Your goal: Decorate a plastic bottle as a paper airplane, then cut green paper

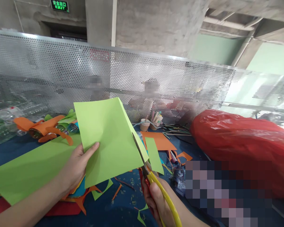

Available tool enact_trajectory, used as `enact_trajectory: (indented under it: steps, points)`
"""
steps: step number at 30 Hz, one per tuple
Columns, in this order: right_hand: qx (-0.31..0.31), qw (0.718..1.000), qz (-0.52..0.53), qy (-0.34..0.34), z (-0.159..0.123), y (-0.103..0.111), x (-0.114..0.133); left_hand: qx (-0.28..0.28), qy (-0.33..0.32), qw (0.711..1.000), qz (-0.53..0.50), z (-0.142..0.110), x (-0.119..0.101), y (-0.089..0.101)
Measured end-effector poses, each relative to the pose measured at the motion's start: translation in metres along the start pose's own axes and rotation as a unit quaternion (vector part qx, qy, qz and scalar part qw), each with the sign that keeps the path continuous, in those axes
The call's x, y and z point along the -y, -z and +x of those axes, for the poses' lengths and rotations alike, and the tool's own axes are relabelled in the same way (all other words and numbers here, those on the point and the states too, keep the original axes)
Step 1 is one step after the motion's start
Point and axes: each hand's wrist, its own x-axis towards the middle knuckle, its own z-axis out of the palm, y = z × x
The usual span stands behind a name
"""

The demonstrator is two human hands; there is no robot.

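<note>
My left hand (81,160) pinches the left edge of a light green sheet of paper (109,138), thumb in front and fingers behind it. The sheet is held up above the table, and a narrow strip along its right side bends away at a cut. My right hand (159,198) is closed around the yellow and red handles of a pair of scissors (149,175). The blades lie along the cut near the sheet's right edge, pointing up and away from me. Part of the lower blade is hidden by the paper.
On the blue table (123,205) lie another green sheet (44,164), an orange sheet (158,141), a green strip (154,154) and scraps. Plastic bottles (4,126) stand left, cups of pens (156,121) at the back. A red plastic bag (246,142) bulges at right, before a perforated metal screen (142,72).
</note>
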Motion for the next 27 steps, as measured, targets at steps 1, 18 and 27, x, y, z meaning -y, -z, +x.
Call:
enact_trajectory:
  steps: [1, 18, 27]
  points:
    - [-0.006, 1.0, 0.005, -0.002, 0.0, -0.001, -0.001, -0.005, 0.003, 1.0, -0.001, 0.0, 0.0, 0.0]
    - [-0.013, 1.0, -0.014, -0.008, 0.001, 0.002, 0.009, -0.013, -0.001, 1.0, -0.018, -0.002, -0.004, -0.005]
    - [0.096, 0.993, -0.053, -0.041, -0.007, 0.013, 0.033, 0.013, 0.03, 0.999, -0.007, 0.002, 0.002, 0.001]
